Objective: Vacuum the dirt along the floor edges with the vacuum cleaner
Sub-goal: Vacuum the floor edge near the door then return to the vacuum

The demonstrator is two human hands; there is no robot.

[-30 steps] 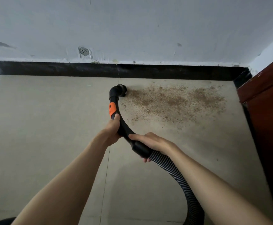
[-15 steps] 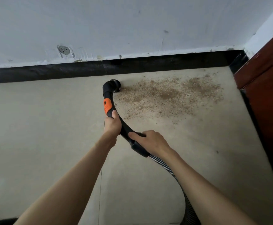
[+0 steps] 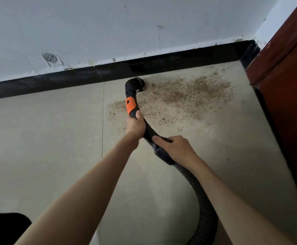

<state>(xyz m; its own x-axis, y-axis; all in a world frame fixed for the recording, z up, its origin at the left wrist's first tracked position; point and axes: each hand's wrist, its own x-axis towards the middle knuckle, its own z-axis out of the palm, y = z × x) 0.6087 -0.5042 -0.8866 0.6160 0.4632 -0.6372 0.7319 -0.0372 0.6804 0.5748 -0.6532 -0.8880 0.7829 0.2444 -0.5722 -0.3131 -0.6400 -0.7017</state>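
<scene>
My left hand (image 3: 135, 126) was wrapped around the black wand (image 3: 145, 128) just below its orange patch (image 3: 130, 106), and my right hand (image 3: 174, 147) was clamped on the cuff where the ribbed hose (image 3: 206, 206) joins. The nozzle (image 3: 135, 84) sat on the floor (image 3: 43, 138), close to the black skirting (image 3: 91, 75), at the left end of the dirt (image 3: 183, 96) that spread rightward toward the corner by the brown cabinet (image 3: 289, 89). To do this well, I judged I should keep the nozzle low and flat and draw it slowly right along the skirting, steering with the left and feeding hose with the right. Compared with a second earlier, my grips were the same, but a strip of dirt now showed to the left of the wand, so the nozzle had crept rightward into the patch.
</scene>
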